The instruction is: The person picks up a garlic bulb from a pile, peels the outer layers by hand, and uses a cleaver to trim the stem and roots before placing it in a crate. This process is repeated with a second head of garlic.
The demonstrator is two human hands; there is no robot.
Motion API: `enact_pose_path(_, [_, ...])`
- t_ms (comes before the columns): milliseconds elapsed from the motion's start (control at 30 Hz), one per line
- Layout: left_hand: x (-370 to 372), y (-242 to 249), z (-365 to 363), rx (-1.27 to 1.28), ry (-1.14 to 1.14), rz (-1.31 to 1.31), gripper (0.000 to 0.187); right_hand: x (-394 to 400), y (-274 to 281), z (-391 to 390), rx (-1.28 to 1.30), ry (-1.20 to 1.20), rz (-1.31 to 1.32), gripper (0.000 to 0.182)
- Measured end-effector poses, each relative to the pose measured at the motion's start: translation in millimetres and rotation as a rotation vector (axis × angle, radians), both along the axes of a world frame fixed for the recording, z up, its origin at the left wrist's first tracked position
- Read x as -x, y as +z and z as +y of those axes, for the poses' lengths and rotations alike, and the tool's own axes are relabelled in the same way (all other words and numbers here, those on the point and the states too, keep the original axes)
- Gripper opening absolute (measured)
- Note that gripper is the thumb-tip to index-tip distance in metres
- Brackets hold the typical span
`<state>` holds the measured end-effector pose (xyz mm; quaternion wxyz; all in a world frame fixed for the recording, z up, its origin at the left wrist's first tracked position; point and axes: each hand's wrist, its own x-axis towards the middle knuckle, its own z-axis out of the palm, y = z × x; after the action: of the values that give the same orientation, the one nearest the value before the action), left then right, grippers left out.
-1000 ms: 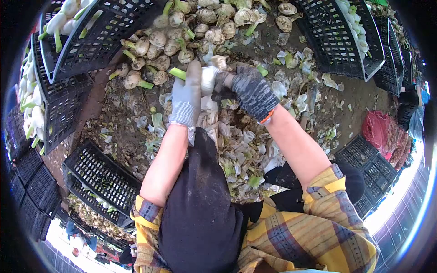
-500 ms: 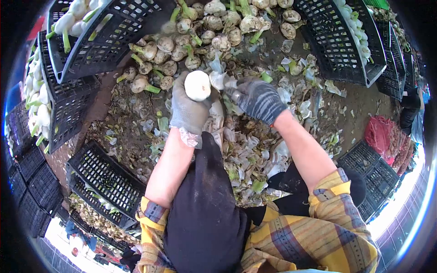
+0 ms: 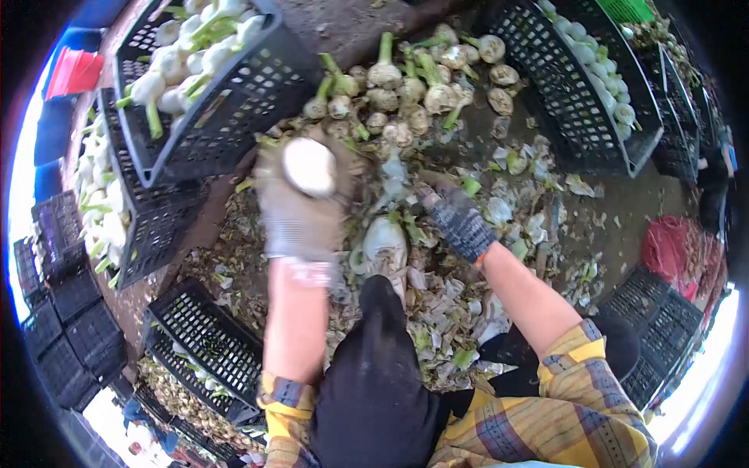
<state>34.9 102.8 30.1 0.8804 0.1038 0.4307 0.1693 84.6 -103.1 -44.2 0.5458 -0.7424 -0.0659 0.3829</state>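
My left hand (image 3: 300,207), in a grey glove smeared by motion, grips a peeled white garlic bulb (image 3: 309,167). The bulb's smooth face points up at me, close to the rim of a black crate. To the right, lower down, my right hand (image 3: 459,221) wears a dark streaked glove over the scattered peelings. Its fingertips are blurred, so I cannot tell whether they hold anything. Between the hands a pale strip of garlic skin (image 3: 392,181) shows. Ahead lies a heap of unpeeled, soil-stained garlic bulbs (image 3: 398,97) with green stem stubs.
A black crate (image 3: 226,101) of peeled garlic stands at the front left, with another crate (image 3: 160,210) beside it. A further garlic crate (image 3: 569,101) is at the front right. Peelings (image 3: 429,304) litter the ground by my shoe (image 3: 385,243). A red mesh sack (image 3: 671,248) lies right.
My left hand has swung left with the garlic bulb, towards the crate. My right hand has moved apart from it and slightly lower. The view has shifted, showing more of the left crates.
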Motion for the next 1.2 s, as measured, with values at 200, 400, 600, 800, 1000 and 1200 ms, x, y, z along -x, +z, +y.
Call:
enact_pose_path(200, [14, 46, 51, -0.165, -0.004, -0.713, 0.062, -45, -52, -40, 0.112, -0.102, -0.238, 0.039])
enact_pose_path(400, [7, -22, -37, -0.142, -0.031, 0.042, 0.030, -136, -94, -75, 0.623, -0.129, -0.876, 0.055])
enact_pose_path(600, [23, -65, -65, -0.139, -0.280, 0.259, 0.028, -194, -65, -55, 0.969, 0.081, -0.542, 0.074])
enact_pose_path(800, [23, -63, -72, -0.203, -0.400, 0.317, 0.035, -220, -124, -65, 0.783, 0.016, -0.672, 0.055])
enact_pose_path(1000, [20, -84, -84, -0.295, -0.525, 0.229, 0.045, -119, -47, -32, 0.366, -0.046, -0.730, 0.046])
enact_pose_path(1200, [17, -91, -89, -0.510, -0.530, 0.186, 0.061, -7, -6, 17, -0.032, 0.014, -0.696, 0.048])
